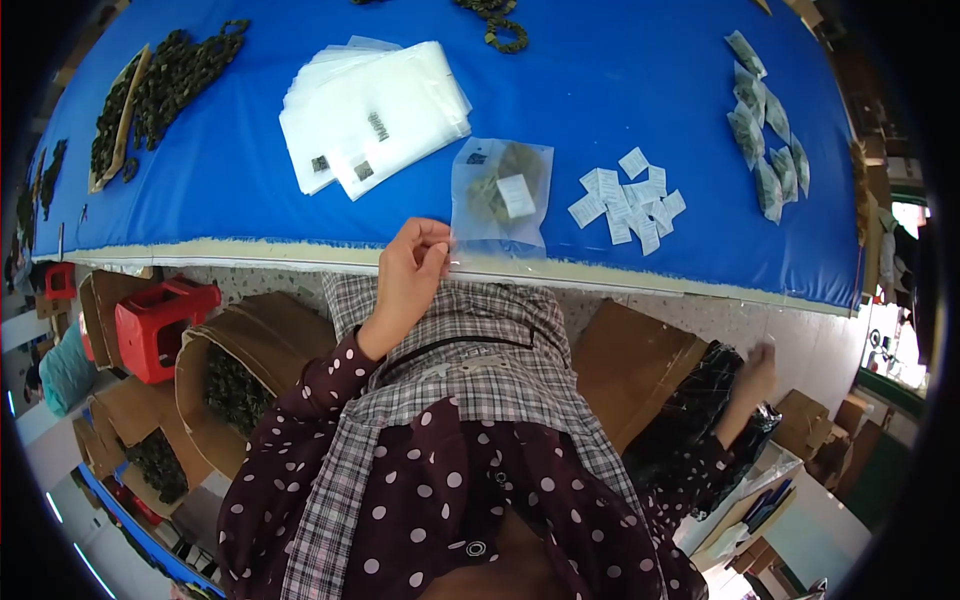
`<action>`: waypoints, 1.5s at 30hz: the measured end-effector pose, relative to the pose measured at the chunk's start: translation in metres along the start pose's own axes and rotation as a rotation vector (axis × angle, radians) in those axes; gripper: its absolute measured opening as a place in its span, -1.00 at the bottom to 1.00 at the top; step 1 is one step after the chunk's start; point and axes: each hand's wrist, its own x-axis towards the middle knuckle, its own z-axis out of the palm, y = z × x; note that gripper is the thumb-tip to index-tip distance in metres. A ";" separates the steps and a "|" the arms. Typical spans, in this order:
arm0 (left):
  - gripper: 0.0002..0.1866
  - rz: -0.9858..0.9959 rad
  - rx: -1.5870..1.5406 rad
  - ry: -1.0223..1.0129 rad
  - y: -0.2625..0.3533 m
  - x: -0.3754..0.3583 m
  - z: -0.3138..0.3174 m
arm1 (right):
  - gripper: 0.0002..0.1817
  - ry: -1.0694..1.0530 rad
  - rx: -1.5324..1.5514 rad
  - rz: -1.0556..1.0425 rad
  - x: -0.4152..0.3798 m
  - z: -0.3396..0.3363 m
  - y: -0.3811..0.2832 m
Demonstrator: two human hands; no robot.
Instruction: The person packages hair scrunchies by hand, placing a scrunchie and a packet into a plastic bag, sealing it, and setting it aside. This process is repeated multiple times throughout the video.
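Observation:
My left hand [412, 270] pinches the lower left corner of a translucent frosted plastic bag [473, 215] at the front edge of the blue table. Inside the bag show a dark greenish coiled item [520, 163] and a small white printed slip [516, 196]. Away to the right and below table height is my right hand [757, 375], smeared by motion. It is nearest to a cardboard box lined with black plastic [690, 400]; whether its fingers hold anything cannot be made out.
A stack of frosted bags [375, 115] lies behind my left hand. White slips [628, 203] are scattered right of the bag; filled bags [765, 125] lie far right. Dark green coiled pieces [185, 85] sit at left. A red stool [160, 325] and cardboard boxes [250, 345] stand below.

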 end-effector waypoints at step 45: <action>-0.94 0.788 0.306 -0.214 -0.005 0.061 -0.020 | -0.93 -0.847 1.112 -0.369 -0.009 0.190 -0.200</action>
